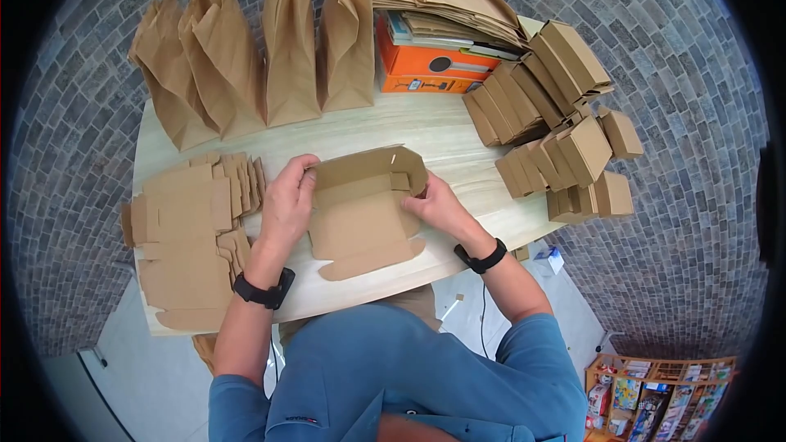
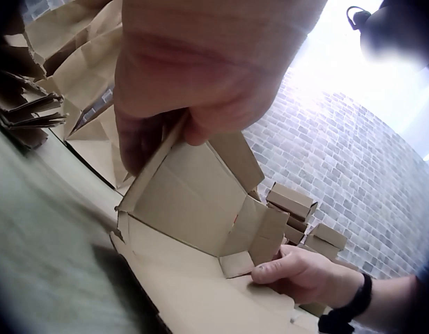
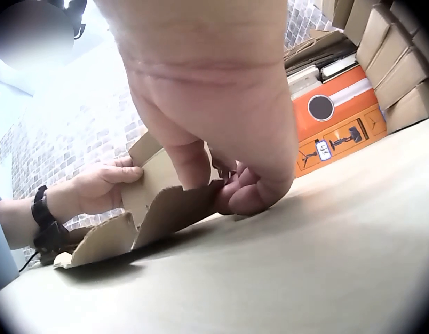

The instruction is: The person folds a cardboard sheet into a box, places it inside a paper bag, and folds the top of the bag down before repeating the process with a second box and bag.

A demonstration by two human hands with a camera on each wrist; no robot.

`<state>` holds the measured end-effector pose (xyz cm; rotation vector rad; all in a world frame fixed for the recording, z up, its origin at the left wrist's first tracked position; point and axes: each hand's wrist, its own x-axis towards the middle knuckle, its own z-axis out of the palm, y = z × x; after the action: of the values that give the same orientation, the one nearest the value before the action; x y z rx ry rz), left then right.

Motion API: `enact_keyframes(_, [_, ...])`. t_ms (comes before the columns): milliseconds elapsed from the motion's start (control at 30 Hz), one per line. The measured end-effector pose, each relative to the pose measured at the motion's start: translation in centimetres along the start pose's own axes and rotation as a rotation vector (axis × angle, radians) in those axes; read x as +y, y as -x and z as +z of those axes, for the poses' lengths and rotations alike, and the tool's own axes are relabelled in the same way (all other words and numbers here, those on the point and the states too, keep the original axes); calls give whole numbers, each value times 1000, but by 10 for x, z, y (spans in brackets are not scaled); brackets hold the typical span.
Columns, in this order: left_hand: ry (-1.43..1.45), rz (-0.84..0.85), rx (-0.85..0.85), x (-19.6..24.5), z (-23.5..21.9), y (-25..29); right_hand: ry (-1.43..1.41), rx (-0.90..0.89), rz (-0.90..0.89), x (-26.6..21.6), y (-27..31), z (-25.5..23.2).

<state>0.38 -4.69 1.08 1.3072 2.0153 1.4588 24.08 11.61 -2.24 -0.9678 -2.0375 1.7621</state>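
A half-folded brown cardboard box blank [image 1: 364, 213] lies on the pale wooden table [image 1: 442, 135], its back and side walls raised. My left hand [image 1: 286, 200] grips the left side wall [image 2: 159, 174], thumb and fingers pinching its edge. My right hand [image 1: 434, 205] pinches the right side flap [image 3: 169, 184], fingers curled against the tabletop. In the left wrist view the right hand [image 2: 298, 271] holds the small corner tab [image 2: 259, 236] upright.
A stack of flat box blanks [image 1: 188, 229] lies left of me. Several brown paper bags [image 1: 254, 57] stand at the back. An orange box [image 1: 426, 61] under flat bags sits behind. Finished small boxes [image 1: 557, 123] pile at the right.
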Motion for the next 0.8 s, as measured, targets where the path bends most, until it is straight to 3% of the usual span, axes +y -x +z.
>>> enact_keyframes(33, [0,-1,0,-2,1,1,0,0,1,-6,3,-1])
enact_keyframes(100, [-33,118,-33,-7,4,3,428,11,-50,-24,10,-1])
enact_keyframes(233, [-37,79,-60,-3,5,8,459,-114,-102,-37,14,-8])
enact_keyframes(300, [-32,65,-54,-3,5,8,187,-292,4,-32,14,-15])
enact_keyframes(433, [-28,68,-46,-3,4,7,192,-313,-21,-45,17,-20])
enact_keyframes(533, [-35,82,-40,-4,5,7,83,-286,57,-42,13,-21])
enact_keyframes(633, [-39,83,-59,-4,7,8,143,-138,53,-22,5,-13])
enact_keyframes(800, [-57,127,-44,-5,10,9,423,121,-56,-20,6,5])
